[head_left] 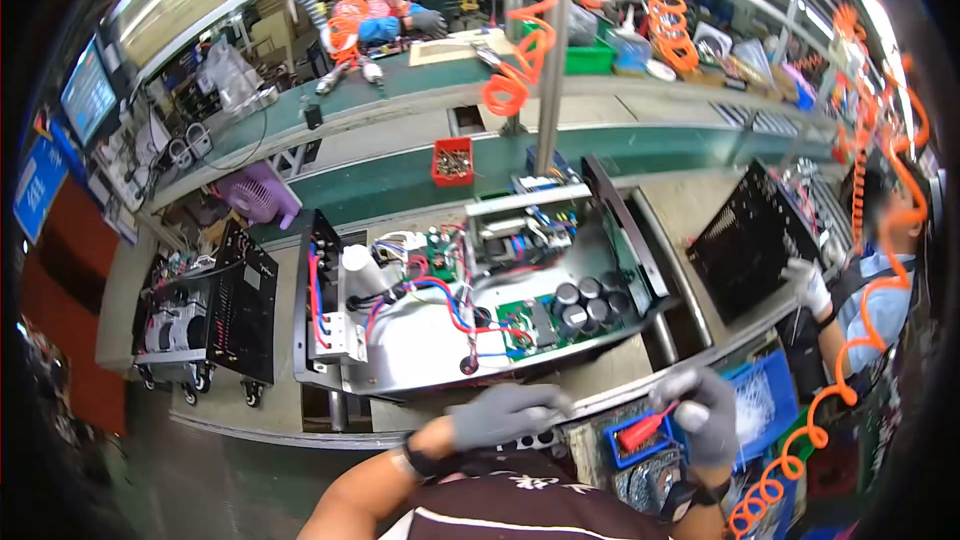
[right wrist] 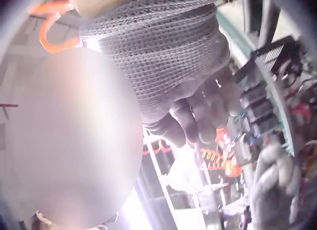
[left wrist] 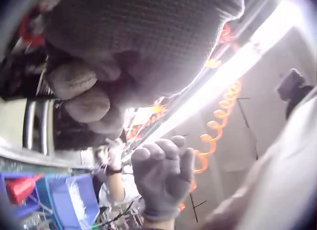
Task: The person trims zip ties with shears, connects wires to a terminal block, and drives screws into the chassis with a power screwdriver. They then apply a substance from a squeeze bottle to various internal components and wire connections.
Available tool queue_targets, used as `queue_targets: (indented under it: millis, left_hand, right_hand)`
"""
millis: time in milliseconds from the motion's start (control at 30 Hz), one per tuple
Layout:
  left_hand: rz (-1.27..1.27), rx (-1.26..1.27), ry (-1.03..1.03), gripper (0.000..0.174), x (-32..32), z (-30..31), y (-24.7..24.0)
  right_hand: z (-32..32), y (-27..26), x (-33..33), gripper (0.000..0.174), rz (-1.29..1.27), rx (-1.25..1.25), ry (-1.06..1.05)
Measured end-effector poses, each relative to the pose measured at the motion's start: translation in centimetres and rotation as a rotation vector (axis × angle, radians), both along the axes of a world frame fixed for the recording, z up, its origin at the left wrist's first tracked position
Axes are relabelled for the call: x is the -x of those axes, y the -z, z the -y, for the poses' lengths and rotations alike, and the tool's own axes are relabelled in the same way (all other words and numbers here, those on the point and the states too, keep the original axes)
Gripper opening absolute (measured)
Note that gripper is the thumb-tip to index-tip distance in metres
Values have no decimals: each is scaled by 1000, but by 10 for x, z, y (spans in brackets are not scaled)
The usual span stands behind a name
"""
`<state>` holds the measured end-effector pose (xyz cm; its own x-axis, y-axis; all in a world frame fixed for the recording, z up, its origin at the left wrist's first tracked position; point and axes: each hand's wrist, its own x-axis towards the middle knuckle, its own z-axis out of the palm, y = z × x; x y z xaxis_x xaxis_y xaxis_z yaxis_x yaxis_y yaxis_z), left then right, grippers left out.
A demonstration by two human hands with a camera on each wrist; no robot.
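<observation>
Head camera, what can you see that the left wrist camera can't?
Only the head view shows the open chassis with its wires and the red bin behind it. Only the left wrist view shows the long ceiling light and the underside of the left hand, fingers curled. Both show the gloved right hand, a blue bin, orange coiled hoses and another worker.
</observation>
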<state>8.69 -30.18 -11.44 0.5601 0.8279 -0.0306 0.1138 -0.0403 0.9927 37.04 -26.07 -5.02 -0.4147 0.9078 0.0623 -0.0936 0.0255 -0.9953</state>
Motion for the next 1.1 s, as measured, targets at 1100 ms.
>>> queue_targets:
  millis: [1100]
  left_hand:
    - [-1245, -345, -1353, 70, 147, 62, -64]
  right_hand:
    - [-509, -50, 384, 30, 1292, -701, -330]
